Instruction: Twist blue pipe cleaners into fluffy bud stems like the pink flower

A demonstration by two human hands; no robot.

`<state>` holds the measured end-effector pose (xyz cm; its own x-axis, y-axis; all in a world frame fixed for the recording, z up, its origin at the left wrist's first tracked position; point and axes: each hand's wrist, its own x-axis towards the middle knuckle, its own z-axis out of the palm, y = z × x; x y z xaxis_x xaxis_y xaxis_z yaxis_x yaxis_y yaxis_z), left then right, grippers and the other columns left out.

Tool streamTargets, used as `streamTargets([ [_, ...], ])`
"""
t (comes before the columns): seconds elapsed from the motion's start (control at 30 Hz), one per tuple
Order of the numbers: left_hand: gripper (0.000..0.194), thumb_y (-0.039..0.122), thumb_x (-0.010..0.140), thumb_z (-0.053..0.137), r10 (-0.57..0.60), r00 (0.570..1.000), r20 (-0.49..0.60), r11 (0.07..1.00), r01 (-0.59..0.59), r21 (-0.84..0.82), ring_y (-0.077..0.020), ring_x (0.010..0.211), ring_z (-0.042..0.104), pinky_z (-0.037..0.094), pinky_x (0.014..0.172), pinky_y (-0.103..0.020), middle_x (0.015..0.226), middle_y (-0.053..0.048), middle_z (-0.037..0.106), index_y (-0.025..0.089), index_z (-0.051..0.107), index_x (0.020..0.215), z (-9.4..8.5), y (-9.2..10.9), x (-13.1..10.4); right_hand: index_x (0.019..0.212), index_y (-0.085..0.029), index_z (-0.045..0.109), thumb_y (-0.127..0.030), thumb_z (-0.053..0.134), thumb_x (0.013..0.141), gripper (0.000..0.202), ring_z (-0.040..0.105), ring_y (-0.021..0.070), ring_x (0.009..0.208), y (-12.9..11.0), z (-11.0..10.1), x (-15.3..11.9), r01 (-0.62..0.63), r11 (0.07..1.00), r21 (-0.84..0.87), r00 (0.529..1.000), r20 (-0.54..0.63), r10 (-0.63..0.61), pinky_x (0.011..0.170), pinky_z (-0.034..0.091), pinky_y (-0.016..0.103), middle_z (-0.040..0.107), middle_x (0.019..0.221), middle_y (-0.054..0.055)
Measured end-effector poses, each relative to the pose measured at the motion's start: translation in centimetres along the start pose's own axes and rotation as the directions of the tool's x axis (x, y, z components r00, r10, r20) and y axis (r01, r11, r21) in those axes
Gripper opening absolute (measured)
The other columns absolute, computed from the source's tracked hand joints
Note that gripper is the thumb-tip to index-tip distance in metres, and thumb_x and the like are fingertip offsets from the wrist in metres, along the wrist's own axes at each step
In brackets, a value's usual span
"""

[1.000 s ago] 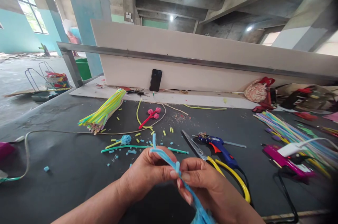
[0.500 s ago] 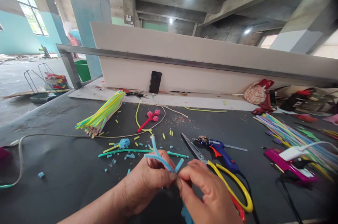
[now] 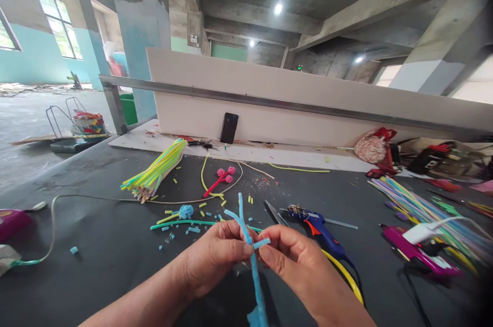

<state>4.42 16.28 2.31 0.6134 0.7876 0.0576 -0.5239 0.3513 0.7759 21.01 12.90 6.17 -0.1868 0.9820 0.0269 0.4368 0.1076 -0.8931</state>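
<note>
Far to the left of the glue gun [image 3: 325, 229], a purple box [image 3: 14, 223] is only partly seen on the dark bench [image 3: 103, 265]. A bundle of yellow and green fuzzy sticks [image 3: 157, 169] is laid left of the gun and beyond it. Closer on that side, a green fuzzy stick [image 3: 165, 225], a blue pompom [image 3: 186, 211] and a red stem [image 3: 216, 184] with pink buds are spread among cut bits; a black phone [image 3: 229, 128] is propped beyond the gun, to its left. Just left of the gun, the blue stem [image 3: 254, 275] is pinched by the left of the two hands [image 3: 221, 250]; its short side end is met by the right hand's [image 3: 296, 255] thumb and forefinger, though whether it is gripped cannot be told. Scissors [image 3: 275, 212], partly covered, are left beside the gun. Right of it, pastel sticks [image 3: 414, 198] and a purple power strip [image 3: 421, 252] are set down.
</note>
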Motion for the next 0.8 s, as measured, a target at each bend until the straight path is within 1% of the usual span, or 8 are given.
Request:
streamTargets([
  [0.07,0.014,0.017,0.066,0.070,-0.016,1.000,0.012,1.000,0.017,-0.014,-0.0125,0.067,0.058,0.042,0.070,-0.025,0.072,-0.005,0.064,0.008,0.066,0.076,0.1,0.2,0.0,0.075,-0.020,0.064,-0.036,0.062,0.076,0.016,0.057,0.0154,0.065,-0.1,0.1,0.2,0.009,0.999,0.041,0.997,-0.072,-0.006,0.062,0.045,0.024,0.062,0.066,-0.001],
  [0.17,0.016,0.018,0.068,0.070,-0.057,0.997,0.051,0.998,0.058,-0.032,-0.0167,0.068,0.062,0.044,0.072,-0.031,0.072,-0.006,0.065,0.010,0.063,0.080,0.5,0.1,0.0,0.060,-0.020,0.060,-0.034,0.061,0.075,0.021,0.056,0.0140,0.053,-0.4,0.7,0.2,0.001,0.998,0.057,0.988,-0.157,0.008,0.054,0.044,0.023,0.058,0.052,-0.003],
  [0.23,0.017,0.018,0.069,0.069,-0.066,0.996,0.063,0.996,0.069,-0.049,-0.0171,0.065,0.063,0.045,0.071,-0.032,0.070,-0.005,0.065,0.012,0.060,0.082,0.7,-0.2,0.1,0.060,-0.020,0.057,-0.037,0.059,0.075,0.023,0.055,0.0133,0.045,-0.6,0.9,0.2,-0.006,0.997,0.075,0.980,-0.200,0.021,0.048,0.043,0.023,0.057,0.047,-0.004],
  [0.33,0.015,0.018,0.073,0.068,-0.036,0.999,0.004,0.998,0.036,-0.051,-0.0149,0.063,0.062,0.043,0.068,-0.029,0.067,-0.004,0.064,0.013,0.056,0.080,0.9,-0.7,0.3,0.063,-0.021,0.058,-0.037,0.059,0.075,0.021,0.058,0.0146,0.046,-0.6,0.8,0.2,-0.009,0.999,0.036,0.968,-0.252,0.018,0.050,0.045,0.023,0.062,0.048,-0.003],
  [0.6,0.013,0.019,0.077,0.065,0.070,0.988,-0.137,0.997,-0.066,0.034,-0.0115,0.056,0.058,0.044,0.062,-0.026,0.063,-0.002,0.062,0.013,0.053,0.075,0.6,-1.4,0.6,0.069,-0.021,0.061,-0.036,0.057,0.078,0.018,0.064,0.0173,0.056,0.3,0.6,0.8,-0.024,0.999,0.030,0.980,-0.197,0.029,0.058,0.049,0.026,0.068,0.059,-0.001],
  [0.67,0.014,0.020,0.077,0.064,0.088,0.982,-0.165,0.995,-0.078,0.066,-0.0099,0.053,0.055,0.046,0.061,-0.026,0.061,-0.001,0.060,0.013,0.053,0.074,0.8,-1.7,0.6,0.069,-0.021,0.062,-0.034,0.056,0.078,0.017,0.064,0.0179,0.057,0.4,0.8,0.8,-0.020,0.999,-0.037,0.977,-0.211,0.011,0.058,0.049,0.027,0.067,0.060,0.000],
  [0.73,0.014,0.021,0.077,0.064,0.099,0.975,-0.200,0.992,-0.081,0.099,-0.0087,0.050,0.053,0.047,0.057,-0.026,0.059,0.001,0.057,0.013,0.053,0.072,1.0,-1.9,0.6,0.064,-0.020,0.061,-0.028,0.055,0.078,0.017,0.061,0.0176,0.056,0.6,1.1,0.6,0.051,0.978,-0.202,0.958,-0.268,-0.105,0.056,0.046,0.028,0.065,0.058,0.000],
  [0.8,0.015,0.023,0.077,0.063,0.108,0.966,-0.235,0.987,-0.077,0.139,-0.0082,0.047,0.051,0.047,0.052,-0.024,0.057,0.003,0.055,0.014,0.053,0.071,1.2,-2.1,0.5,0.059,-0.020,0.059,-0.019,0.053,0.078,0.020,0.057,0.0171,0.055,0.8,1.5,0.5,0.215,0.881,-0.421,0.880,-0.308,-0.362,0.057,0.042,0.030,0.063,0.056,0.000],
])
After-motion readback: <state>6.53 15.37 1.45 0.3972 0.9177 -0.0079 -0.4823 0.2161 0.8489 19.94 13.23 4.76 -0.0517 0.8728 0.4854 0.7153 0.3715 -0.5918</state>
